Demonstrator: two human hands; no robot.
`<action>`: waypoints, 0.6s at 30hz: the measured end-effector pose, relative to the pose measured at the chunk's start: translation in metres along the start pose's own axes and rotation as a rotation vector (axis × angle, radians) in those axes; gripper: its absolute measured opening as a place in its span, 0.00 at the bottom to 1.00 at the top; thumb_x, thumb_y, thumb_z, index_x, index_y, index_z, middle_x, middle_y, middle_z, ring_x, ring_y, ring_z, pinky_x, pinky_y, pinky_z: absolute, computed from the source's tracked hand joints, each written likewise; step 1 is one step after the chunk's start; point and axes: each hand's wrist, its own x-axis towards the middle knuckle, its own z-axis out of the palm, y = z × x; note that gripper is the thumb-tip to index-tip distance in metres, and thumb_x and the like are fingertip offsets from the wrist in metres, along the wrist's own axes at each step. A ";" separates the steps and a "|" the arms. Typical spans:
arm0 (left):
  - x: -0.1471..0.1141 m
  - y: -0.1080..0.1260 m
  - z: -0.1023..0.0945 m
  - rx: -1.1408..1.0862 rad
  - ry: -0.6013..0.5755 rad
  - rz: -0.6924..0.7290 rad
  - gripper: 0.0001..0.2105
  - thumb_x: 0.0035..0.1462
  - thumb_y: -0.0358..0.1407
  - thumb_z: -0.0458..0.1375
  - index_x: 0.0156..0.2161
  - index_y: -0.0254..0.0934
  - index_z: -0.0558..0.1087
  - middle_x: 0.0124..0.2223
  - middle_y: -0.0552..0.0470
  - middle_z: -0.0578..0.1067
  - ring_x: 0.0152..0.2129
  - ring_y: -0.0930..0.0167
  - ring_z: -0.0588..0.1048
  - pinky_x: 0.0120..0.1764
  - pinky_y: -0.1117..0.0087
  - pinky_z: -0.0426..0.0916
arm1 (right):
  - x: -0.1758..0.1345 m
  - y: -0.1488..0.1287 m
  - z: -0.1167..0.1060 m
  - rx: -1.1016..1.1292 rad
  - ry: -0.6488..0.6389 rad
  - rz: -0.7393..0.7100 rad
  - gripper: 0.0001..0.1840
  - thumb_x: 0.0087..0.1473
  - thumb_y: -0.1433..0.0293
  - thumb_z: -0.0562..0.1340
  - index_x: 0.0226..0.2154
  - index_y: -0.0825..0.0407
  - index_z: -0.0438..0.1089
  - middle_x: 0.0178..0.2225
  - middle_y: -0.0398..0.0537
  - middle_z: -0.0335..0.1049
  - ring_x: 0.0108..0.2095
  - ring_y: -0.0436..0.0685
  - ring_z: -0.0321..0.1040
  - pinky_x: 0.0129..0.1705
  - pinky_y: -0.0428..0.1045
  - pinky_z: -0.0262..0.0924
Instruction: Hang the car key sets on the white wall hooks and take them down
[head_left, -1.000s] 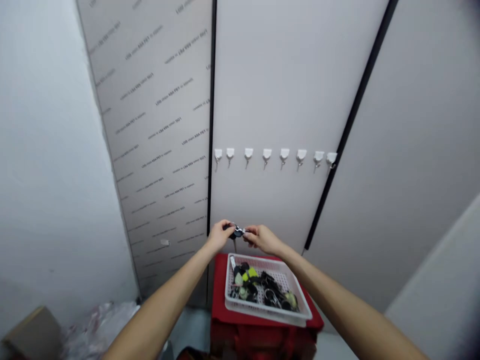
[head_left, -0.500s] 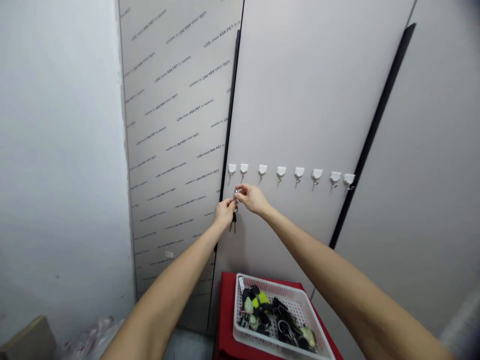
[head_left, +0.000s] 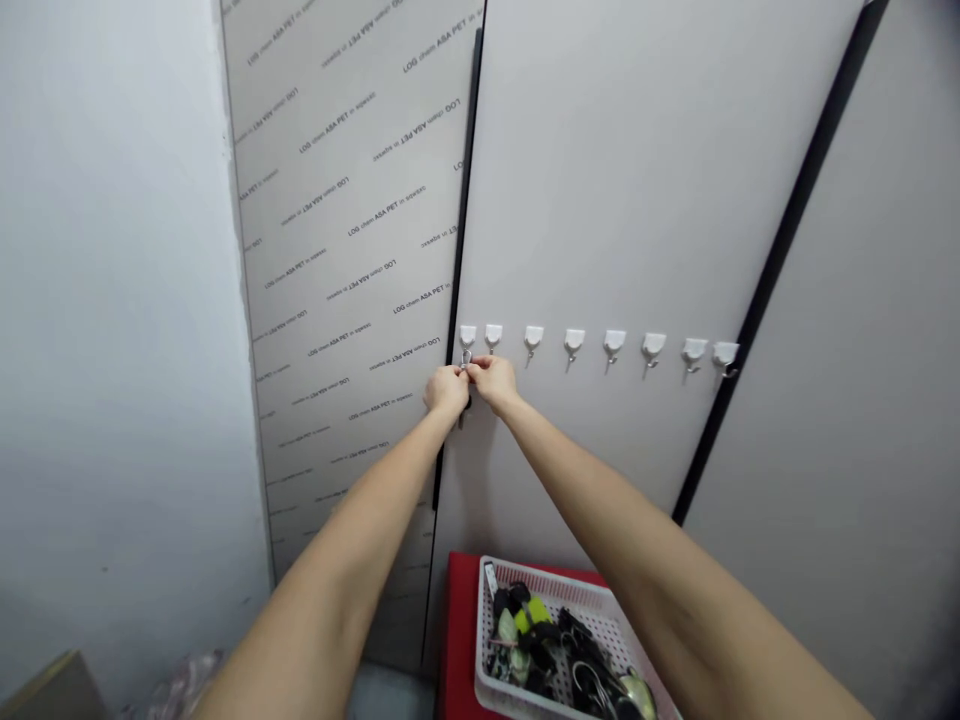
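My left hand (head_left: 448, 388) and my right hand (head_left: 492, 382) meet just below the leftmost white hook (head_left: 468, 337) on the pale cabinet door. Between their fingertips is a metal key ring (head_left: 466, 357), its loop up at the hook's metal part. Whether the ring is over the hook, I cannot tell. Dark-headed keys (head_left: 464, 408) dangle under my left hand, partly hidden by it. Both hands are closed in a pinch. A second white hook (head_left: 493, 336) sits just above my right hand, its tip close to the fingers.
Several more white hooks (head_left: 574, 342) continue in a row to the right. Below, a white plastic basket (head_left: 480, 640) of keys and fobs stands on a red box (head_left: 459, 630). Black handle strips (head_left: 780, 240) run along the door edges. A white wall (head_left: 120, 300) is at left.
Both hands have moved up with the key ring, from below the hooks to the leftmost one. The view has shifted slightly, and the hooks appear a little larger.
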 end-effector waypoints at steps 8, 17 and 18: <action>-0.002 -0.006 0.008 0.007 -0.027 -0.010 0.11 0.43 0.40 0.47 0.31 0.39 0.68 0.33 0.49 0.70 0.31 0.71 0.66 0.31 0.71 0.58 | -0.038 0.030 -0.036 -0.123 -0.120 -0.100 0.14 0.39 0.71 0.54 0.32 0.58 0.64 0.30 0.48 0.66 0.30 0.47 0.62 0.34 0.44 0.55; -0.018 -0.051 0.015 -0.220 -0.043 0.053 0.13 0.40 0.34 0.50 0.35 0.33 0.66 0.33 0.51 0.69 0.30 0.75 0.66 0.36 0.73 0.59 | -0.171 0.168 -0.102 -0.550 -0.747 0.177 0.11 0.37 0.72 0.55 0.28 0.56 0.67 0.26 0.44 0.68 0.26 0.47 0.62 0.29 0.41 0.54; -0.029 -0.057 0.015 -0.236 -0.049 0.048 0.13 0.39 0.34 0.51 0.34 0.32 0.66 0.33 0.50 0.69 0.30 0.75 0.66 0.36 0.73 0.59 | -0.180 0.178 -0.103 -0.598 -0.770 0.175 0.10 0.37 0.72 0.55 0.27 0.55 0.67 0.26 0.44 0.68 0.27 0.47 0.62 0.29 0.41 0.53</action>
